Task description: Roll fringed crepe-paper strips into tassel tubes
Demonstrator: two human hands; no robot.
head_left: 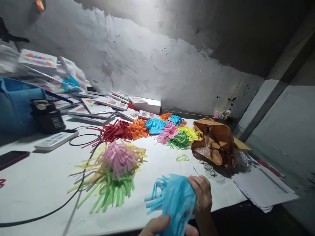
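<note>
A light blue tissue-paper tassel (178, 198) is held between both hands above the table's front edge. My right hand (202, 193) is closed round its upper right end. At the bottom, my left hand (158, 224) pinches the lower part, thumb on top and a fingertip showing beyond the paper. Cut strips hang loose on the tassel's left side. To the left lies a pile with a pink tassel (120, 157) on top of yellow and green tassels (114, 193).
Red tassels (115, 131), orange ones (139, 127) and other colours lie behind. A brown bag (214, 141) and papers (264, 186) stand right. Flat printed boxes (98, 106), a black jar (46, 116) and a phone (13, 159) are left. A black cable (82, 177) crosses the table.
</note>
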